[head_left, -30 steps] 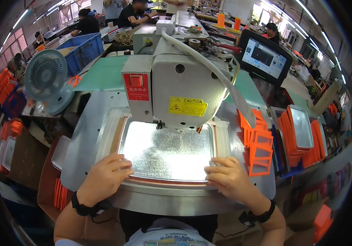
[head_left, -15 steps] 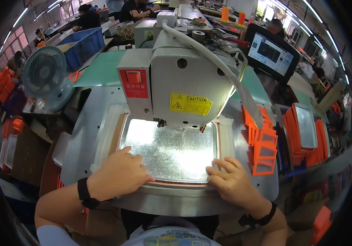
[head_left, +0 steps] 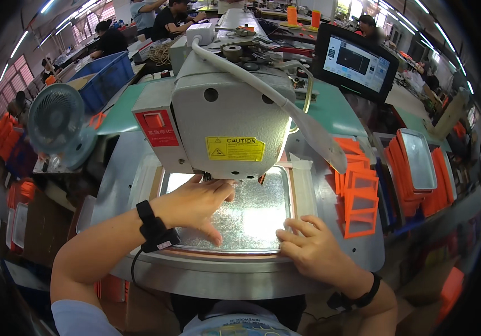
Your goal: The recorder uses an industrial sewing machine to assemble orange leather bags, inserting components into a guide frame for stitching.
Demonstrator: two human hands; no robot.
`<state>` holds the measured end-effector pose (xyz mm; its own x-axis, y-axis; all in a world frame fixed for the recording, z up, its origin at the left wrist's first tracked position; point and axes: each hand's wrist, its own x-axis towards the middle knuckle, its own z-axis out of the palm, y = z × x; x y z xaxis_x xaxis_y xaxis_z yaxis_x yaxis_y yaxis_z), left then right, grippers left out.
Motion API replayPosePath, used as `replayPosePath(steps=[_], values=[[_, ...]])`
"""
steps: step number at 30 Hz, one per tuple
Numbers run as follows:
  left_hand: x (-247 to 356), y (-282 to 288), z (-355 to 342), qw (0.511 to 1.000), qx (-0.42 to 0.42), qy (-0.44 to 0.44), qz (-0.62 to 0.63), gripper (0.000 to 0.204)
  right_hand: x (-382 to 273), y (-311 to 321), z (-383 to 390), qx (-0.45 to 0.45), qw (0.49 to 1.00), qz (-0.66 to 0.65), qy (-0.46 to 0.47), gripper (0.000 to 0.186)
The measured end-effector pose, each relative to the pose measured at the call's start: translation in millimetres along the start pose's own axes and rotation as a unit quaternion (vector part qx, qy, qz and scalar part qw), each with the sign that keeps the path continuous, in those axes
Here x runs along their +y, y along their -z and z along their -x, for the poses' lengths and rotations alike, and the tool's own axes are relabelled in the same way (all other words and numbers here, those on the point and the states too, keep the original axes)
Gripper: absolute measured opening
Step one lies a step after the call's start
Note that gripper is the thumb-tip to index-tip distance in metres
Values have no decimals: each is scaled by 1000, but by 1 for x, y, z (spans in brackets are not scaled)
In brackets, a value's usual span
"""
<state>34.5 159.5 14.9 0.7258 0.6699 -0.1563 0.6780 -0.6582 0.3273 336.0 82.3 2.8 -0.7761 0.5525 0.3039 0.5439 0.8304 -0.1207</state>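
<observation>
Two hands are at a shiny silver sheet point(head_left: 254, 204) under a big gray machine point(head_left: 226, 117).
The sheet lies flat on the gray metal table point(head_left: 116, 190), near the middle of its front edge, and the machine hangs over the sheet's back edge. The left hand point(head_left: 198, 201) reaches over the sheet, its fingers stretched out and its thumb spread wide; some fingertips are close to the machine's underside, and I can't tell if they touch. The right hand point(head_left: 310, 246) bends its fingers at the sheet's front right corner; I can't tell if they pinch it. Orange frames point(head_left: 359, 194) overlap along the table's right edge.
</observation>
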Motion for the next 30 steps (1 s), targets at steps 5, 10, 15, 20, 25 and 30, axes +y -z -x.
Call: replayPosePath(steps=[5,10,15,20,25,30], values=[[6,-15,13,994,76,-60,-43,92,0,-3,1,14,1000,2,3,13],[20,-11,15,999,9,-26,23,84,2,0,-1,12,1000,-3,10,14],[34,-1,15,998,-60,1,35,89,2,-1,-1,16,1000,-12,11,13],[42,-7,17,995,-81,54,36,93,3,-3,-1,13,1000,-3,23,11],[47,-6,16,991,-103,81,38,97,27,7,1,-26,967,-247,-49,26],[46,-2,13,990,-115,74,32,99,79,11,-18,31,973,-203,-106,46]])
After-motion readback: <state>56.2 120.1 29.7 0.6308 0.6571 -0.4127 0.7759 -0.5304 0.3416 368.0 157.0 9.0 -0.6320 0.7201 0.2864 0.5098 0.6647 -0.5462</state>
